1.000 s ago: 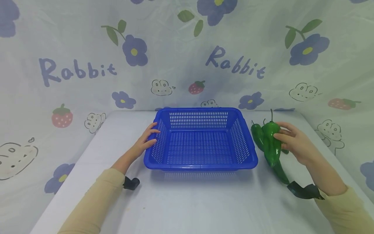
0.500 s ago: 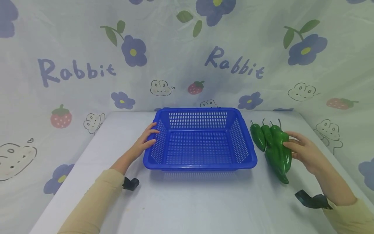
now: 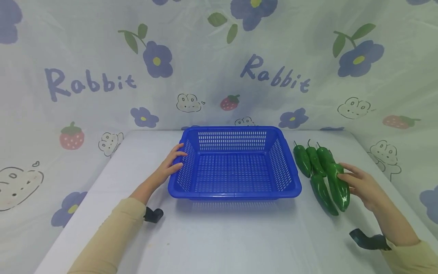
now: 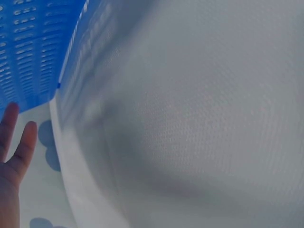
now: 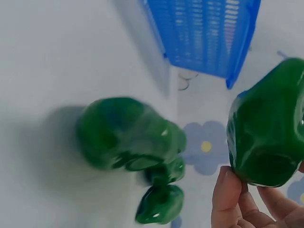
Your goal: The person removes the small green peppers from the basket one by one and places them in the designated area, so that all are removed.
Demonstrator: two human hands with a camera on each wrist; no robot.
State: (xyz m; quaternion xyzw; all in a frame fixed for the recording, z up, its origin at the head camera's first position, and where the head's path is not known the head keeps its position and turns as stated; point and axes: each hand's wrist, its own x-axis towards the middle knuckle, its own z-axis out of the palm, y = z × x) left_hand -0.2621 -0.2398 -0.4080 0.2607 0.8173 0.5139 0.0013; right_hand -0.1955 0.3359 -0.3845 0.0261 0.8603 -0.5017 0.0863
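Note:
A blue plastic basket [image 3: 235, 195] with slotted walls stands on the table. My left hand [image 3: 168, 164] rests on its left rim, fingers fairly straight and reaching over the edge; part of this hand [image 4: 14, 156] shows beside the basket wall in the left wrist view. To the right, my right hand [image 3: 363, 186] pinches a glossy green pepper [image 3: 339, 192] between thumb and fingers. In the right wrist view, the held pepper [image 5: 268, 128] is apart from the other peppers. Left of it lies another long green pepper [image 3: 323, 195]. Three more, including one green pepper [image 3: 302, 161], lie behind in a row, stems pointing away.
A white cover [image 3: 219, 243] lies over the table. Behind it hangs a patterned curtain [image 3: 205, 68] with flowers, rabbits and strawberries. Dark curved pieces stick out by both wrists, one a black piece [image 3: 154, 215] near the left sleeve and another black piece [image 3: 369, 240] by the right.
My right hand has moved the held pepper to the right and nearer the person, uncovering the peppers behind it. The left hand and basket have stayed in place.

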